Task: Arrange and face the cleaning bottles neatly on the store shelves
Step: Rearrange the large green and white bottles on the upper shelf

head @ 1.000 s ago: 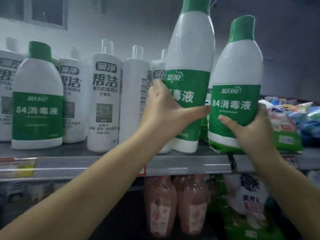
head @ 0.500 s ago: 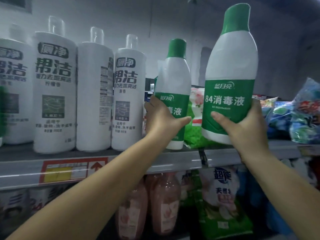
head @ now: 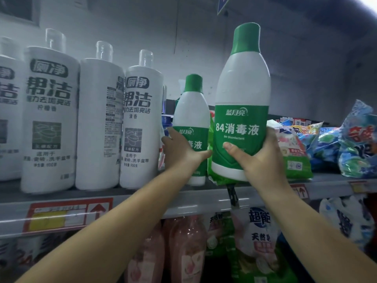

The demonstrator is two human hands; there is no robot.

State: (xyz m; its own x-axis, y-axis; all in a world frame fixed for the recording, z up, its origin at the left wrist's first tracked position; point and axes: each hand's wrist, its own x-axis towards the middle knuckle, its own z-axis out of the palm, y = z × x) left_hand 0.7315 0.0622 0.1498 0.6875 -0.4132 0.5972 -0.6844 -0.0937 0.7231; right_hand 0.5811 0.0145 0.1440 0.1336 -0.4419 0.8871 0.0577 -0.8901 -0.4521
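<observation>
2 disinfectant bottles (head: 242, 111) — 1 in each hand's grip (head: 263, 158), upright.

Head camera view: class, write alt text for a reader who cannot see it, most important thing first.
Two bare hands each grip a green-capped 84 disinfectant bottle at a store shelf: the left hand holds the farther bottle, the right hand the nearer bottle. Tall white cleaner bottles stand to the left, bagged goods to the right.

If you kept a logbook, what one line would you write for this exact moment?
left hand: grips rear 84 disinfectant bottle, standing on shelf | right hand: holds front 84 disinfectant bottle, label forward | white toilet-cleaner bottles: lined up left
</observation>
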